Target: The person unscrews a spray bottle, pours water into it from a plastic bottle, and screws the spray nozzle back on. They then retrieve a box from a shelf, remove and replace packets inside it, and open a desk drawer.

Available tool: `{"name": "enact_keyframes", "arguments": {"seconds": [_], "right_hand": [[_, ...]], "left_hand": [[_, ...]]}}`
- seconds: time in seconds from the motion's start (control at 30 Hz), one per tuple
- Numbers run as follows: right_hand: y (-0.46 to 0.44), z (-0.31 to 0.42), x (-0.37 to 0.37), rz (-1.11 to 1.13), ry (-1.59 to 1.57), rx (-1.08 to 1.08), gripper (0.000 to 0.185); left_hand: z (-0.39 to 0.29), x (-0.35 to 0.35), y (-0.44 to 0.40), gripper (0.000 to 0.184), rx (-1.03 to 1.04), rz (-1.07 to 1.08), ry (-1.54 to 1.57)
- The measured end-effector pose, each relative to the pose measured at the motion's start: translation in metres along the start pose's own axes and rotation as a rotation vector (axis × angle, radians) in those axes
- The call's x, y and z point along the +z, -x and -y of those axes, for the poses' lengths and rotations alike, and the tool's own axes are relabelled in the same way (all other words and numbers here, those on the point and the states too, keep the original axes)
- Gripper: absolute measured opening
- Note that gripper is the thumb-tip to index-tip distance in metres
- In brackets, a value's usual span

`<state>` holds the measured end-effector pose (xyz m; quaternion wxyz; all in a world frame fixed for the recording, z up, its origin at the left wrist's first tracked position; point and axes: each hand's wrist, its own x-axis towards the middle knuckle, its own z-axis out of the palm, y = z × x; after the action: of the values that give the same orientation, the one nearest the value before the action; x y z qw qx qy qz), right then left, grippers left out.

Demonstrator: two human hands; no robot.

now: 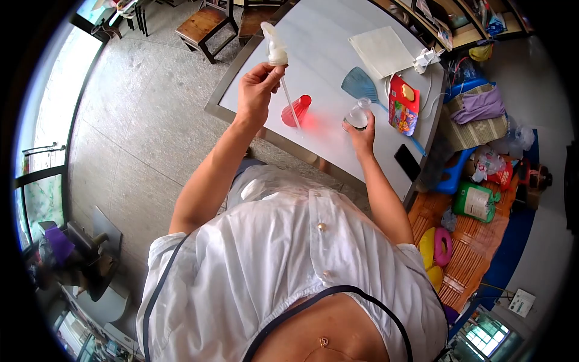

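Note:
Raised over the table's near-left edge, my left hand [258, 90] pinches a white pump dispenser top [276, 49] by its collar. A thin clear dip tube [290, 98] hangs down from it, free of any bottle. Around a clear bottle [357, 113] with an uncovered neck, my right hand [362, 136] is closed, low at the table. Between the hands a red translucent cup [295, 111] stands on the table, casting a red glow. The tube passes in front of this cup in the view.
The pale table [329, 36] also carries a blue fly swatter [358, 82], a red printed packet [403, 104], a black phone [407, 162], a cream sheet [381, 50] and a white charger [426, 58]. Bags and a green container [474, 201] lie to the right; a wooden chair [202, 25] stands beyond.

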<state>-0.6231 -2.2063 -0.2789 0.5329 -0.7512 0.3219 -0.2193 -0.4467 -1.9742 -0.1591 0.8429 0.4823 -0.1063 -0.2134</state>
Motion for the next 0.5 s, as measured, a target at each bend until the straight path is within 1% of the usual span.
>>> {"name": "enact_keyframes", "arguments": {"seconds": [0.03, 0.07, 0.1, 0.13, 0.2, 0.23, 0.27, 0.33, 0.37, 0.5], "right_hand": [[0.003, 0.0, 0.003, -0.008, -0.01, 0.004, 0.075], [0.004, -0.001, 0.007, -0.033, -0.106, -0.001, 0.076], [0.005, -0.001, 0.009, -0.056, -0.202, -0.007, 0.078], [0.007, -0.005, 0.012, -0.06, -0.211, -0.009, 0.078], [0.017, -0.009, 0.019, -0.061, -0.312, -0.096, 0.078], [0.024, -0.011, 0.021, -0.077, -0.445, -0.061, 0.077], [0.028, -0.016, 0.021, -0.078, -0.454, -0.062, 0.077], [0.033, -0.034, 0.018, -0.089, -0.33, -0.109, 0.077], [0.034, -0.036, 0.015, -0.079, -0.209, -0.105, 0.078], [0.034, -0.042, 0.011, -0.066, -0.166, -0.077, 0.081]], "left_hand": [[-0.008, 0.006, -0.001, 0.02, 0.074, 0.0, -0.013], [-0.013, 0.009, -0.004, 0.02, 0.128, 0.004, -0.032], [-0.018, 0.013, -0.005, 0.02, 0.152, -0.001, -0.044], [-0.022, 0.016, -0.006, 0.019, 0.178, -0.007, -0.056], [-0.027, 0.023, -0.006, 0.018, 0.199, 0.004, -0.094], [-0.03, 0.025, -0.006, 0.017, 0.215, 0.009, -0.125], [-0.031, 0.025, -0.005, 0.017, 0.219, 0.012, -0.133], [-0.031, 0.027, -0.003, 0.015, 0.239, 0.033, -0.202], [-0.031, 0.028, -0.003, 0.014, 0.239, 0.039, -0.222], [-0.017, 0.031, -0.003, 0.013, 0.205, 0.105, -0.285]]}}
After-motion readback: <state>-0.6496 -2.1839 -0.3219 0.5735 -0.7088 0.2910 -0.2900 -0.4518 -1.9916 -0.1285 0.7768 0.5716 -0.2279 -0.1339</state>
